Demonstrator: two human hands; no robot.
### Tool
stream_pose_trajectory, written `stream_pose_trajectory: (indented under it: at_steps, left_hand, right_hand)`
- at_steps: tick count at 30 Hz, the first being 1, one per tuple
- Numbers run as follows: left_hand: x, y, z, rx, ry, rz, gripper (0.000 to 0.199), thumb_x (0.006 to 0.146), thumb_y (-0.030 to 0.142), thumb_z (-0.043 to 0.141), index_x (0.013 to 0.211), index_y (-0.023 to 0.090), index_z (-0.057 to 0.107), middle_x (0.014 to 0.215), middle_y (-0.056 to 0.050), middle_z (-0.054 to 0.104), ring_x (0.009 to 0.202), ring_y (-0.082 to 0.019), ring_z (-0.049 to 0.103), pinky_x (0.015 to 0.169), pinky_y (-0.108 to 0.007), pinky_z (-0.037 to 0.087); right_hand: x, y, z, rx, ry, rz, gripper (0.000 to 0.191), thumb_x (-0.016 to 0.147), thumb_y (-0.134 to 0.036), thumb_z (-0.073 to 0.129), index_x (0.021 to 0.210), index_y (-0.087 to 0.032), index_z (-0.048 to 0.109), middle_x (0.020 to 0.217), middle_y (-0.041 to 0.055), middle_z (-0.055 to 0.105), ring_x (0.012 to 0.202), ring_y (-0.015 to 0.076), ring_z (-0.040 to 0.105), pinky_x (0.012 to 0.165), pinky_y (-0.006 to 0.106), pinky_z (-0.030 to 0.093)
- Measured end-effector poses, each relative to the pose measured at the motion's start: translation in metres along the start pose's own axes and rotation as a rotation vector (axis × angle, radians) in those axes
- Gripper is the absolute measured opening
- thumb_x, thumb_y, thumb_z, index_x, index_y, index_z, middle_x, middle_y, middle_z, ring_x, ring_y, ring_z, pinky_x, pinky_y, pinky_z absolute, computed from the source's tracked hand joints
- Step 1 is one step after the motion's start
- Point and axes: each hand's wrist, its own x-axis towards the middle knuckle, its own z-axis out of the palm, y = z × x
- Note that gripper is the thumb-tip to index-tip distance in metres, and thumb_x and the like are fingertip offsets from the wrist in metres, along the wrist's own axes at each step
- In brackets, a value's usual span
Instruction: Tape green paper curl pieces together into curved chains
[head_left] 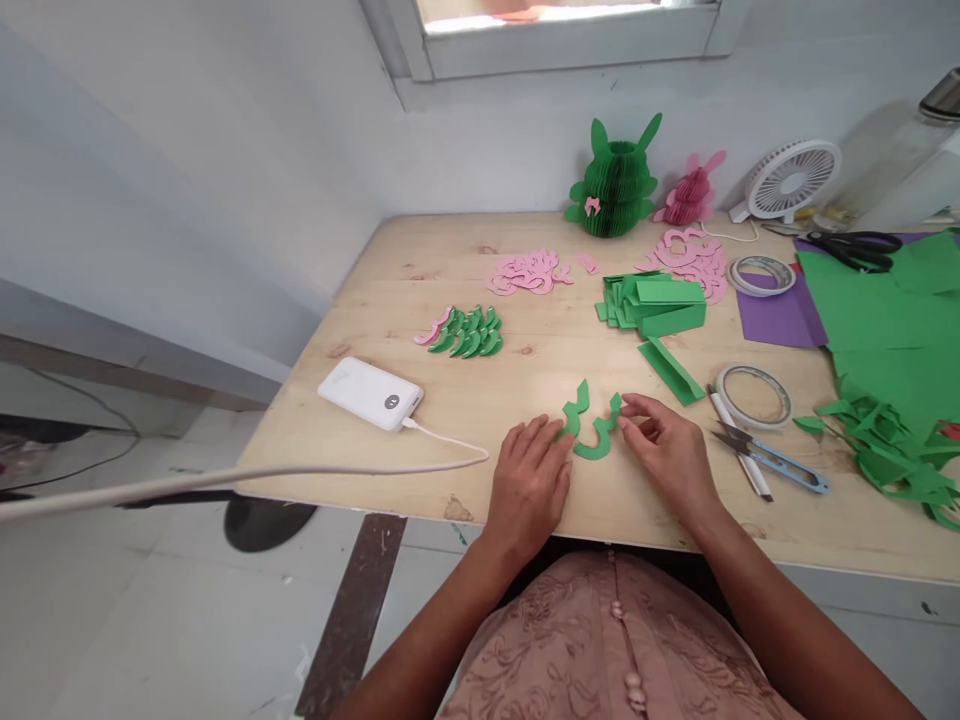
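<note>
Pinched narrow, my right hand [664, 445] has the curved green cutout's [598, 440] tip at ten o'clock; contact looks blurry.

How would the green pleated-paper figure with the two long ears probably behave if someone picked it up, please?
The green pleated-paper figure looks light for its size, being built of thin paper folds. Its body would probably squash under a firm grip. The flat paper ears stick up unsupported, so they may bend if gripped.
</note>
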Motion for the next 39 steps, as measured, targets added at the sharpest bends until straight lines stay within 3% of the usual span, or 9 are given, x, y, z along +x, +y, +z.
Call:
stream_pose_trajectory:
  at_steps: [2, 5, 9, 14, 25, 39]
  left_hand:
    - [-0.002, -0.001, 0.000, 0.041, -0.047, -0.007, 0.031, 0.090, 0.019, 0.043, 0.117, 0.017, 0.059, 0.131, -0.009, 0.058, 0.130, -0.025, 0.044, 0.108, -0.047, 0.034]
    - [-0.004, -0.002, -0.001, 0.080, -0.097, -0.019, 0.035, 0.091, 0.023, 0.043, 0.122, 0.017, 0.056, 0.137, -0.009, 0.053, 0.133, -0.025, 0.040, 0.110, -0.048, 0.030]
    - [-0.006, -0.002, -0.001, 0.117, -0.139, -0.015, 0.039, 0.092, 0.030, 0.044, 0.128, 0.018, 0.051, 0.141, -0.007, 0.049, 0.135, -0.026, 0.036, 0.112, -0.049, 0.025]
    - [-0.007, 0.001, 0.001, 0.148, -0.170, -0.014, 0.041, 0.092, 0.034, 0.043, 0.129, 0.018, 0.051, 0.143, -0.005, 0.046, 0.136, -0.026, 0.035, 0.112, -0.050, 0.023]
    - [-0.007, 0.018, 0.010, 0.170, -0.139, -0.115, 0.042, 0.090, 0.033, 0.043, 0.129, 0.017, 0.050, 0.141, -0.008, 0.049, 0.133, -0.029, 0.037, 0.109, -0.053, 0.028]
    - [-0.007, 0.024, 0.009, 0.093, -0.111, -0.145, 0.045, 0.089, 0.034, 0.046, 0.130, 0.017, 0.049, 0.140, -0.012, 0.048, 0.132, -0.031, 0.038, 0.107, -0.056, 0.030]
  right_hand:
    - [-0.002, 0.002, -0.003, -0.153, 0.059, -0.132, 0.031, 0.084, -0.034, 0.053, 0.108, -0.017, 0.064, 0.099, 0.0075, 0.070, 0.062, 0.0152, 0.062, 0.065, 0.033, 0.052]
    - [-0.011, 0.006, -0.007, -0.313, 0.118, -0.366, 0.028, 0.088, -0.027, 0.049, 0.110, -0.016, 0.062, 0.103, 0.0086, 0.069, 0.082, 0.0189, 0.064, 0.077, 0.034, 0.052]
    - [-0.028, 0.007, -0.007, -0.453, 0.083, -0.566, 0.027, 0.089, -0.020, 0.048, 0.113, -0.016, 0.061, 0.113, 0.0095, 0.066, 0.106, 0.0235, 0.057, 0.089, 0.039, 0.046]
    - [-0.040, 0.005, -0.001, -0.571, -0.079, -0.617, 0.030, 0.091, -0.019, 0.045, 0.118, -0.016, 0.060, 0.125, 0.0093, 0.061, 0.121, 0.0269, 0.047, 0.095, 0.043, 0.040]
    - [-0.030, 0.018, -0.008, -0.634, -0.173, -0.731, 0.032, 0.091, -0.020, 0.048, 0.120, -0.018, 0.060, 0.130, 0.0078, 0.059, 0.126, 0.0261, 0.045, 0.100, 0.045, 0.035]
    - [-0.027, 0.030, -0.011, -0.572, -0.150, -0.799, 0.033, 0.090, -0.021, 0.048, 0.122, -0.018, 0.058, 0.131, 0.0083, 0.058, 0.126, 0.0261, 0.045, 0.100, 0.046, 0.036]
